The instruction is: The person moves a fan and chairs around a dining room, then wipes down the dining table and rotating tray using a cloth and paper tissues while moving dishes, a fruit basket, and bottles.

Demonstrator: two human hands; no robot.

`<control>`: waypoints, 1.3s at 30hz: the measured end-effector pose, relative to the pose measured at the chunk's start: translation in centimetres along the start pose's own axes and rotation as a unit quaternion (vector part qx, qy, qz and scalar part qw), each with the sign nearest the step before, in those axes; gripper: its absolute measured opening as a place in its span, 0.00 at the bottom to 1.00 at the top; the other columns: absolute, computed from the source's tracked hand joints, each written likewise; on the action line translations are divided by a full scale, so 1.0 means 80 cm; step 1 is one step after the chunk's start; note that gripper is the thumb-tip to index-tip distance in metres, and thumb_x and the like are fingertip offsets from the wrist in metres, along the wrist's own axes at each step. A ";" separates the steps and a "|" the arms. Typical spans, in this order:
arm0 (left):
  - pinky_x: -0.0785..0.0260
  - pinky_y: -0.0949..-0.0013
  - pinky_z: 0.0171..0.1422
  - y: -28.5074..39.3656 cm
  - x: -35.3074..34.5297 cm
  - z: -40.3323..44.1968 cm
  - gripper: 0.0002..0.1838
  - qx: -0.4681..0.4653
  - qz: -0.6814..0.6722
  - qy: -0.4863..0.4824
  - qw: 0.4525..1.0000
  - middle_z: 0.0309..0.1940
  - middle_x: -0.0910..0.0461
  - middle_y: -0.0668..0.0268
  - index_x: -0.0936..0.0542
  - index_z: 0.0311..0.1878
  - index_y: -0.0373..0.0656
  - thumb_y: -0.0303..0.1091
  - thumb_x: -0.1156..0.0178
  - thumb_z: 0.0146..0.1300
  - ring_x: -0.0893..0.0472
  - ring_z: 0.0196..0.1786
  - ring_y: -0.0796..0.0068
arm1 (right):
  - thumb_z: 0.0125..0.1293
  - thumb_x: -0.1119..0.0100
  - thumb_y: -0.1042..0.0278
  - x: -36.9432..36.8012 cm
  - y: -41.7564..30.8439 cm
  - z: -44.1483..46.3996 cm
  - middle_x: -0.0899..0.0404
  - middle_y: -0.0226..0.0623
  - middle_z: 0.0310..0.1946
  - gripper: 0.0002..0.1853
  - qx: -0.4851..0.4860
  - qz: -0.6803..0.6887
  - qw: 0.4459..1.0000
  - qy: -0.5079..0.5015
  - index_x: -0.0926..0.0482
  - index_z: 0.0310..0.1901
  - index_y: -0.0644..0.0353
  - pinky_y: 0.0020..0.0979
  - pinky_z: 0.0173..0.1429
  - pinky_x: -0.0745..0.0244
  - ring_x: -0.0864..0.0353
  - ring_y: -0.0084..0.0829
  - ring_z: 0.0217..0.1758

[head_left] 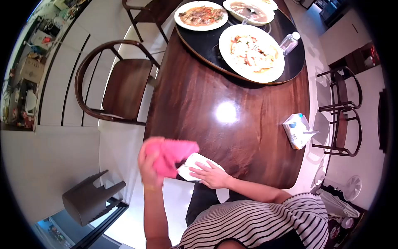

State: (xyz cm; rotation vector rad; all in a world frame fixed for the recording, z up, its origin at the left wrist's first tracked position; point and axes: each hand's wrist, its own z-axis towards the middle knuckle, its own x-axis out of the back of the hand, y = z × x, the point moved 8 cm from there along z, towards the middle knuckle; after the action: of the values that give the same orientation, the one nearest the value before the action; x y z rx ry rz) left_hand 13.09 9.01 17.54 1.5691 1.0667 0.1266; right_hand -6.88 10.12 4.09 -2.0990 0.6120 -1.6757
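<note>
The pink cloth [179, 150] is at the near left corner of the table [186, 112], raised a little over the edge, and your left hand [147, 165] is closed around its left side, with the folds bunched in your fingers. By its look, this cloth should be light and soft, with a plush surface that does not slip easily; it is not fragile, but it has no stiffness, so a free part will hang or fold where you do not support it. The best hold, I judge, is the thick bunched part near your palm, with the fingers spread behind it, and not only a thin corner. The cloth reaches from your left hand toward your right hand [213, 176], which lies just beside it, over a white thing [188, 164] that seems to be folded paper or tissue. The right fingers are extended on top of it; if the thumb pinches from below, I cannot tell. This white thing looks thin and easy to crumple, so a flat, gentle palm suits it. Farther, on the right side of the table, a tissue pack [295, 132] stands, and at the far end a black turntable [203, 52] carries dishes of food and a bottle [289, 44].
</note>
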 end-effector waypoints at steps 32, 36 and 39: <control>0.32 0.63 0.57 -0.057 0.022 0.136 0.14 -0.251 0.516 -0.072 0.816 0.51 0.25 0.52 0.23 0.49 0.35 0.27 0.41 0.59 0.24 0.54 0.59 | 0.66 0.55 0.58 0.148 0.133 0.213 0.58 0.46 0.74 0.32 -0.130 -0.053 0.970 0.198 0.45 0.71 0.55 0.52 0.75 0.59 0.62 0.50 0.77; 0.45 0.54 0.69 -0.103 -0.004 0.178 0.27 -0.242 0.581 0.028 0.777 0.66 0.40 0.42 0.32 0.60 0.30 0.40 0.44 0.63 0.38 0.67 0.44 | 0.60 0.46 0.61 0.168 0.133 0.175 0.46 0.47 0.70 0.29 -0.078 0.045 0.973 0.213 0.35 0.64 0.59 0.56 0.72 0.53 0.52 0.52 0.74; 0.60 0.51 0.75 -0.151 -0.032 0.208 0.39 -0.156 0.756 0.074 0.631 0.71 0.50 0.43 0.42 0.68 0.29 0.51 0.48 0.63 0.52 0.75 0.47 | 0.53 0.39 0.68 0.205 0.131 0.067 0.32 0.48 0.59 0.20 -0.108 0.017 0.932 0.344 0.24 0.49 0.60 0.54 0.65 0.41 0.39 0.51 0.68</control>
State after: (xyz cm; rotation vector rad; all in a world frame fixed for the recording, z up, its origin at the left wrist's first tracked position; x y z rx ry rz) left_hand 15.02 -6.04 3.38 1.7094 -0.4690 1.5059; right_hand 0.47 -7.58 10.48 -1.5652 1.0657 -2.4225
